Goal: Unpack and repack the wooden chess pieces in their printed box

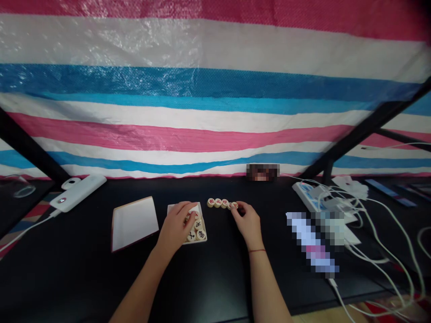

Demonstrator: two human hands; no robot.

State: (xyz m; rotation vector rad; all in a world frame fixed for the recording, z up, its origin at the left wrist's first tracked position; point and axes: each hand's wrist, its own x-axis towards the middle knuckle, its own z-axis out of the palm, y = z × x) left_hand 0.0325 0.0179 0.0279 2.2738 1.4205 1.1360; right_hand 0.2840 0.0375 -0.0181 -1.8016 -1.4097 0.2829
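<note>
My left hand [178, 224] reaches over a white open box [204, 215] of round Chinese chess pieces. Its fingers curve above the box with the thumb apart, and they cover part of what lies inside. Several pieces show beside the thumb, among them a black-marked piece [201, 234]. To the right, a short row of red-marked pieces [218, 202] lies on the black table. At the right end of that row, my right hand [247, 220] pinches a Chinese chess piece [235, 205] between thumb and fingers.
A box lid [135, 224] with a white inside lies left of the box. Farther left is a white power bank [79, 193] with a cable. A power strip [306, 195] with tangled white cables and a blurred phone-like object [308, 240] are on the right. Striped sheeting [202, 134] hangs behind.
</note>
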